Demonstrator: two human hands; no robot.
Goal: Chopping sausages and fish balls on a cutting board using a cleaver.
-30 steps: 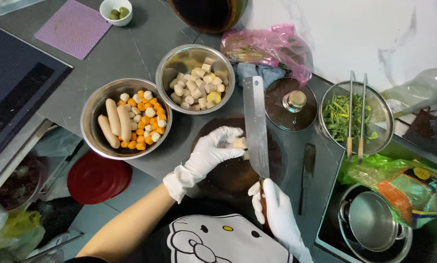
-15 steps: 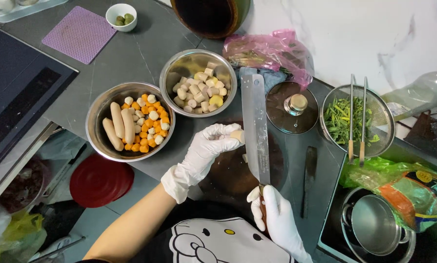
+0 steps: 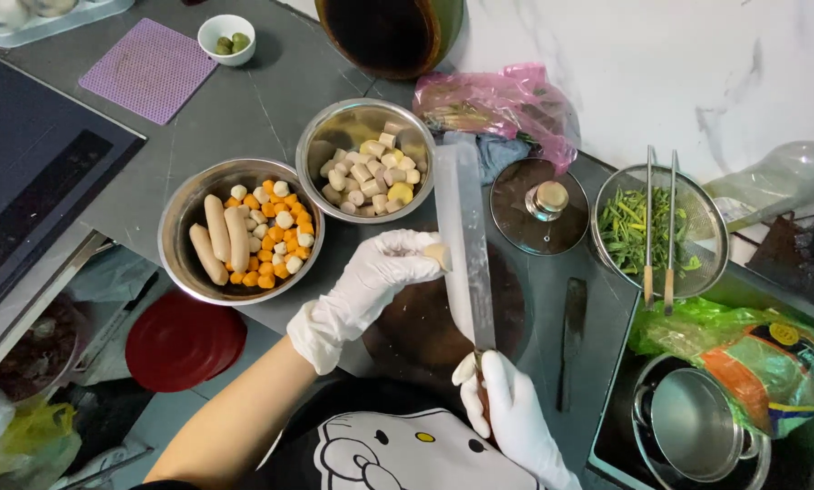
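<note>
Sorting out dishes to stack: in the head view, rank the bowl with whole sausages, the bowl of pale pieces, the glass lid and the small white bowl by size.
1. Sausage bowl
2. Bowl of pale pieces, only slightly smaller
3. Glass lid
4. Small white bowl, though farthest from the camera

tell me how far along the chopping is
Done: one steel bowl already holds pale cut pieces. In hand: the left hand pins a small pale piece on the dark round board while the right hand holds the cleaver over it. Left: three whole sausages lie uncut in the other bowl.
</note>
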